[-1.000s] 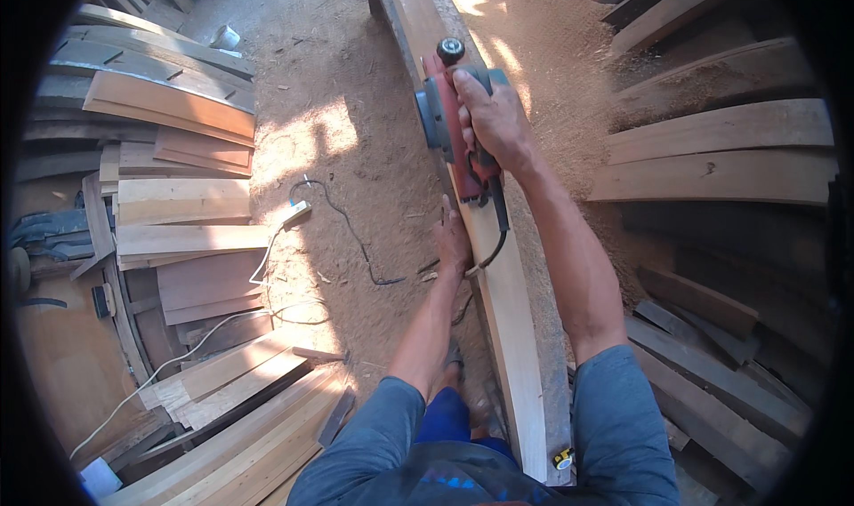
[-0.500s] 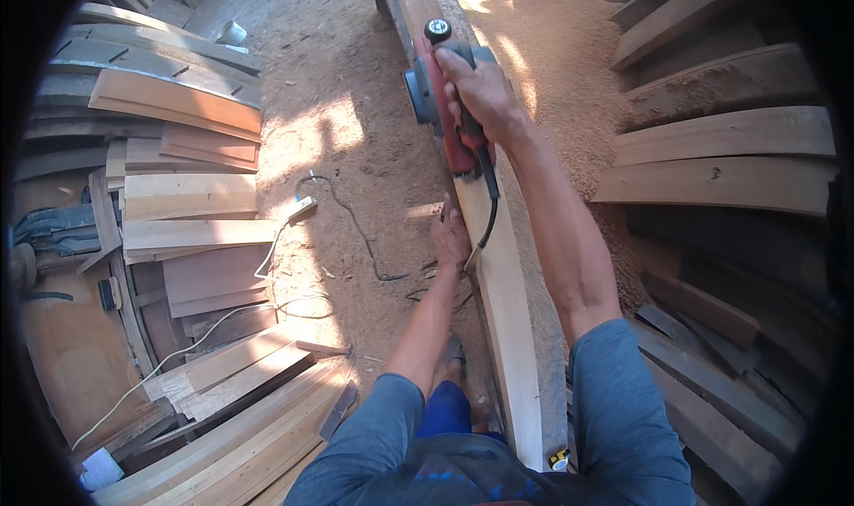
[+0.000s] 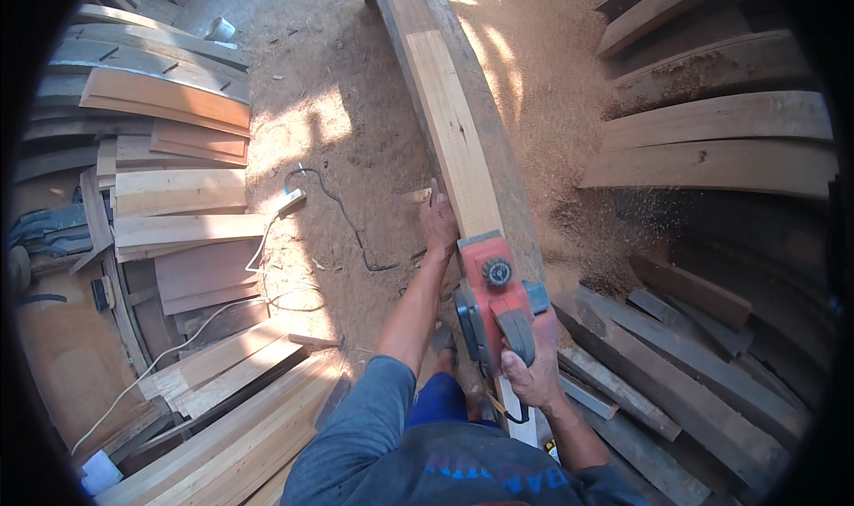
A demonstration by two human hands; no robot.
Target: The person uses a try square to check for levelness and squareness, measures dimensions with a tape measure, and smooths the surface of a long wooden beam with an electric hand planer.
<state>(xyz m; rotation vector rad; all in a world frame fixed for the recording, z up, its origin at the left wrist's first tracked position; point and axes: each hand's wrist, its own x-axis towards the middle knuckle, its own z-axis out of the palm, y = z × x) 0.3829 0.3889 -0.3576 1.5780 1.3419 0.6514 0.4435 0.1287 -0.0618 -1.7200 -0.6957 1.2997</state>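
Note:
My right hand (image 3: 532, 373) is closed around the rear handle of a red and grey electric planer (image 3: 487, 284), which sits flat on a long pale wooden board (image 3: 458, 155). The planer is near my body, and its black cord hangs from the back beside my wrist. My left hand (image 3: 437, 220) lies against the left edge of the board, just ahead of the planer. Its fingers point forward along that edge, partly hidden against the wood. The board rests lengthwise on a narrow workbench (image 3: 485, 79).
Stacked planks (image 3: 182, 190) line the left side; more boards (image 3: 712, 164) lie to the right. A power strip (image 3: 291, 202) with cords lies on the dusty floor. Wood shavings (image 3: 560, 88) cover the ground right of the bench. A yellow tape measure (image 3: 551, 449) sits by my right forearm.
My right hand has drawn the planer back along the board, from the far part to close to my body. My left hand has shifted slightly forward and left. Shavings now fly at the right.

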